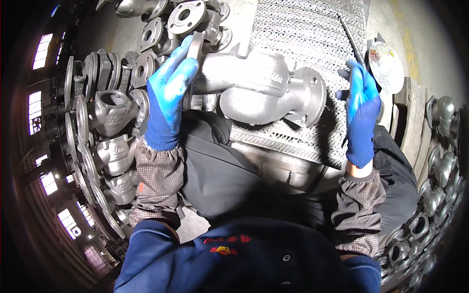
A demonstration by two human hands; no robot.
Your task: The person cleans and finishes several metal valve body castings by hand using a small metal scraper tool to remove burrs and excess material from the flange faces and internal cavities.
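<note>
A large grey cast valve body (259, 83) lies on its side on a metal grate, with a round flange at each end. My left hand (168, 93), in a blue glove, grips the rim of its left flange, fingers along the edge. Part of that flange is hidden by the glove. My right hand (361, 105), also gloved in blue, is to the right of the valve body and apart from it. Its fingers are spread, with nothing seen between them. Close beside this hand is a dark slim rod (349, 36), whose lower end passes out of sight by the glove.
The patterned metal grate (303, 29) runs away in front of me. A pale disc with coloured smears (386, 66) sits beyond my right hand. Several castings (115, 115) stand at left, more flanged bodies (185, 17) at the far left, and others (430, 195) at right.
</note>
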